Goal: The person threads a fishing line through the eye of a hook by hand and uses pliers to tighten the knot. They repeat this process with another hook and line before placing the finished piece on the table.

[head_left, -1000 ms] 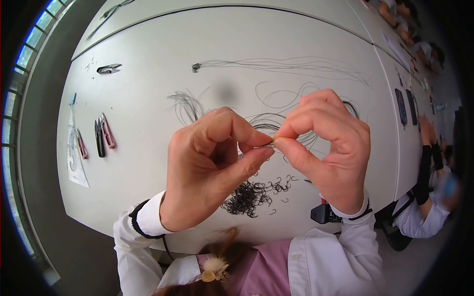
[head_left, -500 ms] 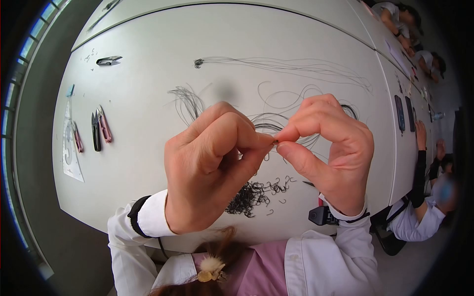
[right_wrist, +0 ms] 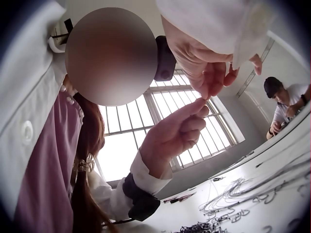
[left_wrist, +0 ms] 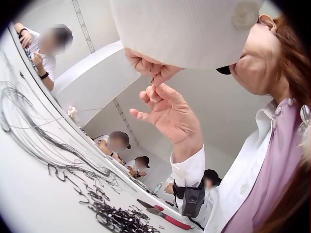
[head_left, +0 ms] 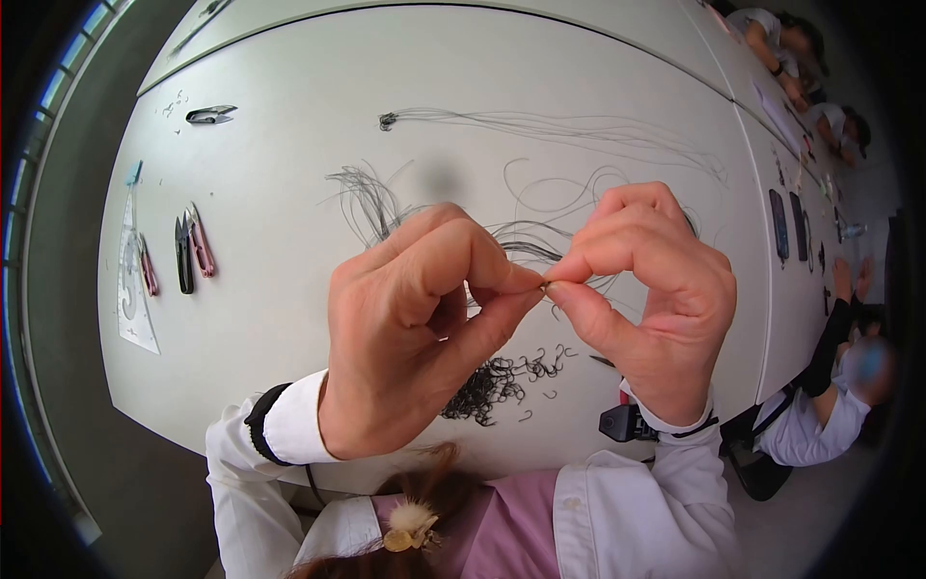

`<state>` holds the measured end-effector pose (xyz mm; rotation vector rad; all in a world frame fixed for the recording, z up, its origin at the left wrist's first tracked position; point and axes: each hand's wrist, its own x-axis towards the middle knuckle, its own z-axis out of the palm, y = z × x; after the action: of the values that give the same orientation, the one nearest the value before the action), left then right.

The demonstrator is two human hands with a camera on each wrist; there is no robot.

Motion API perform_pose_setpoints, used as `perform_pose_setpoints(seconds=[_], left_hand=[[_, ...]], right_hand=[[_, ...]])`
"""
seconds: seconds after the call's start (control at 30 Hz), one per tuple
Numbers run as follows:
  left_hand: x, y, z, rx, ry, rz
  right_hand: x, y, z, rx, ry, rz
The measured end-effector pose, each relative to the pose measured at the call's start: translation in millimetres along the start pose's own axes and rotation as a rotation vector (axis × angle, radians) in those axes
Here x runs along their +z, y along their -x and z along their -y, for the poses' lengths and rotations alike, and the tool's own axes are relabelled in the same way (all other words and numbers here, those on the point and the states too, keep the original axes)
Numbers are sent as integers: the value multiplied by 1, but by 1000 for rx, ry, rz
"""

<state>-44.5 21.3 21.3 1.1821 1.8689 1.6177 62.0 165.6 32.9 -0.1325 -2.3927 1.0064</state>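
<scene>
Both hands are raised above the table, fingertips meeting. The left hand (head_left: 415, 328) pinches a tiny dark piece between thumb and index finger; the right hand (head_left: 656, 299) pinches at the same spot from the other side. What the piece is cannot be made out, as the fingertips cover most of it. Beneath the hands lies a heap of dark hooks (head_left: 485, 389), with a bundle of thin dark line (head_left: 526, 239) behind. In the left wrist view the right hand (left_wrist: 175, 119) has its other fingers spread; the right wrist view shows the left hand (right_wrist: 175, 138) with them curled.
At the left lie black snips (head_left: 184, 256), pink snips (head_left: 202, 243) and a clear set square (head_left: 138, 289). More snips (head_left: 211, 115) and a long line bundle (head_left: 540, 124) lie farther back. Red-handled pliers (left_wrist: 170, 218) are by the hooks. People sit at the far right.
The left hand first turned inward, its fingers closing up, then turned back a little. Both pinching fingertips have shifted slightly right and stay together.
</scene>
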Motion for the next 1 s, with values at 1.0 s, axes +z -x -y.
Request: perform_pose_setpoints(seconds=[1.0], left_hand=[[1, 3, 3, 333, -281, -86]], right_hand=[[0, 0, 1, -95, 37, -28]])
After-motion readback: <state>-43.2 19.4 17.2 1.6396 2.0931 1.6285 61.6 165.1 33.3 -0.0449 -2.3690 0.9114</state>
